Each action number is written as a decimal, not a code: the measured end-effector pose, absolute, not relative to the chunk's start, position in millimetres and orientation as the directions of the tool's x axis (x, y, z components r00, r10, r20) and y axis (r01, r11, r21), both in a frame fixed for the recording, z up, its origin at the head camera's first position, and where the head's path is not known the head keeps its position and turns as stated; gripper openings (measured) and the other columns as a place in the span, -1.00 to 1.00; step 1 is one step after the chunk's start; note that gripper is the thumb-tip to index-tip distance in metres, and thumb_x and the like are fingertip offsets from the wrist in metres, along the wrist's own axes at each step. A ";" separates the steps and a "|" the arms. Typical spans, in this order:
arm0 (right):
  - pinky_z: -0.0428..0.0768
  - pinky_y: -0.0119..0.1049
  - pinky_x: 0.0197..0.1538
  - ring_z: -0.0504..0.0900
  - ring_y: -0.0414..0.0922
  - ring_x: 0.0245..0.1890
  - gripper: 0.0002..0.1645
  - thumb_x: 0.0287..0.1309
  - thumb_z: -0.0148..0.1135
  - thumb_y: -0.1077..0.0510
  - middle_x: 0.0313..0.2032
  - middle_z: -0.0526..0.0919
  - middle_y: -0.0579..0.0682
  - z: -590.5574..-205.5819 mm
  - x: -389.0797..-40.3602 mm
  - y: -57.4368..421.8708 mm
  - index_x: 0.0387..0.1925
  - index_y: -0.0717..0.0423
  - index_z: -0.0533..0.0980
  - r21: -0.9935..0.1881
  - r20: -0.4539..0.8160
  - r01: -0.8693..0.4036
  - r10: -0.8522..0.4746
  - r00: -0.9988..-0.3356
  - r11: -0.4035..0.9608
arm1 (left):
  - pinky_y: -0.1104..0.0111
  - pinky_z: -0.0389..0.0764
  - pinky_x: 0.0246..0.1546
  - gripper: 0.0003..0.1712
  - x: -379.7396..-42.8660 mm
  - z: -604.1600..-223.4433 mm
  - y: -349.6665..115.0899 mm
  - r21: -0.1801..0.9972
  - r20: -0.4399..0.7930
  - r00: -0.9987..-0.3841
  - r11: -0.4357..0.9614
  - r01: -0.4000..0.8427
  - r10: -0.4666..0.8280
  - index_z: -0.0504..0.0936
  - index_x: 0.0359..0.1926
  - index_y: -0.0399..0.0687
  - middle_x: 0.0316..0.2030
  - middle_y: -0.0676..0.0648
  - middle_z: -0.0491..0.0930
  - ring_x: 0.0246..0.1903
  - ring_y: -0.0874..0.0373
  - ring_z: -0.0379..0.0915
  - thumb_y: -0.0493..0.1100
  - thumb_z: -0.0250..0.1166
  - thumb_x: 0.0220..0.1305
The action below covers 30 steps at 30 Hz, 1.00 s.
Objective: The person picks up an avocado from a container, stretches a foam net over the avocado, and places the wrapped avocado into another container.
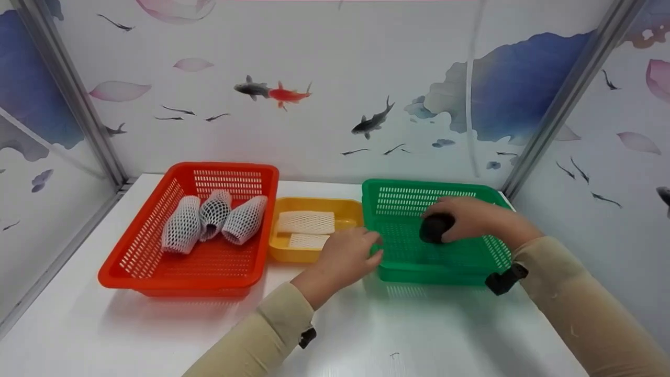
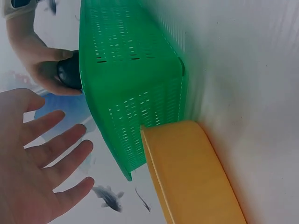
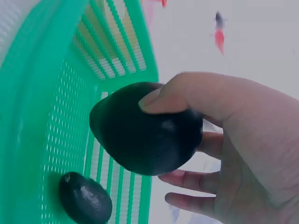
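One dark egg-shaped fruit (image 3: 140,135) is being gripped by the right hand (image 1: 466,215) above the green basket (image 1: 434,275), and a second dark fruit (image 3: 86,199) is lying inside that basket. Near the basket's left end, the left hand (image 1: 348,256) is hovering, fingers spread; just left of the basket, a yellow tray (image 1: 294,255) is holding foam nets (image 1: 306,222).

No readable text is showing.
No label, brand, number or sign is appearing legibly in any view; a small mark (image 1: 394,355) is lying on the white surface (image 1: 366,324), lower middle, forming nothing readable.
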State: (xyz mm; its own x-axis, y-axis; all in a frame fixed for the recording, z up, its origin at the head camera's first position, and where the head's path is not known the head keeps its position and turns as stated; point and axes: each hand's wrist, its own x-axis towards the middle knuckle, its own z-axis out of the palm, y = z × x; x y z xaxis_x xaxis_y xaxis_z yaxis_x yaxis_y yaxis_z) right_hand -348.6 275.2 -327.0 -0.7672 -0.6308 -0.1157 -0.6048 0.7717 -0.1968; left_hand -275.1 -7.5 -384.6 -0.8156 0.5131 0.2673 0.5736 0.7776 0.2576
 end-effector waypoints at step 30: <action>0.49 -0.09 0.10 0.41 -0.12 0.10 -0.27 -0.02 0.51 0.03 0.16 0.49 -0.20 -338.3 -290.3 183.8 0.25 -0.22 0.48 -0.167 0.216 -0.875 -0.850 -0.481 0.453 | 0.28 0.43 0.18 -0.28 -264.1 -396.1 -29.4 0.760 0.207 -0.907 0.522 0.386 0.368 0.31 0.25 0.02 0.15 0.03 0.47 0.12 0.14 0.39 -0.20 0.46 0.12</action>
